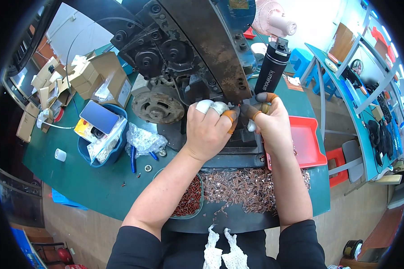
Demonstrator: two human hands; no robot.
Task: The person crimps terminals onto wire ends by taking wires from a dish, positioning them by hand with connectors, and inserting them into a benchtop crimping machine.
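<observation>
My left hand is at the front of a dark metal press machine, with white and orange-brown covers on its fingertips. Its thumb and forefinger are pinched together just below the press head. Close beside it, my right hand, with dark and orange fingertip covers, is also closed in a pinch. Something tiny and reddish shows between the fingertips, too small to name. Below my arms, a pile of small brown and silvery parts spreads over the work surface. A green-rimmed bowl of dark red small parts is partly hidden by my left forearm.
A red tray lies right of my right hand, and a black bottle stands behind it. On the left are a blue bin with a phone on top, a plastic bag, blue-handled pliers and cardboard boxes.
</observation>
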